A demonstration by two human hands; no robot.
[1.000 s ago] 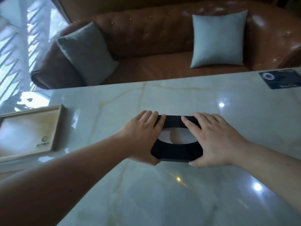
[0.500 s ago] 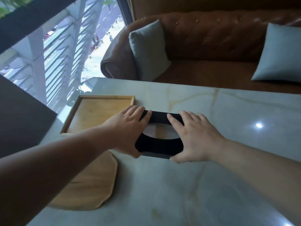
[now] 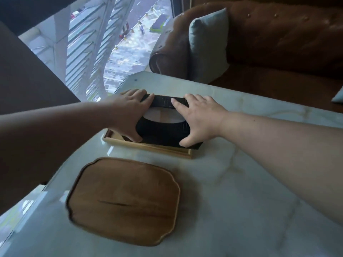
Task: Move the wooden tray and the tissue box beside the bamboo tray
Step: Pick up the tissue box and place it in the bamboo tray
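A black tissue box point(image 3: 163, 131) with an oval opening on top is held from both ends. My left hand point(image 3: 128, 112) grips its left end and my right hand point(image 3: 199, 117) grips its right end. The box is over the light rectangular wooden tray point(image 3: 157, 149), covering most of it; I cannot tell whether it rests inside or hovers just above. The darker bamboo tray point(image 3: 124, 201), with a scalloped rim, lies empty on the marble table, just in front of the wooden tray.
The marble table point(image 3: 241, 191) ends at a far-left corner near the window point(image 3: 104, 43). A brown leather sofa point(image 3: 278, 43) with a grey cushion point(image 3: 207, 45) stands behind the table. A dark panel point(image 3: 27, 75) is on the left.
Both hands have carried the tissue box leftward across the table, from the open marble to over the wooden tray. The view has swung left and down, showing the whole bamboo tray.
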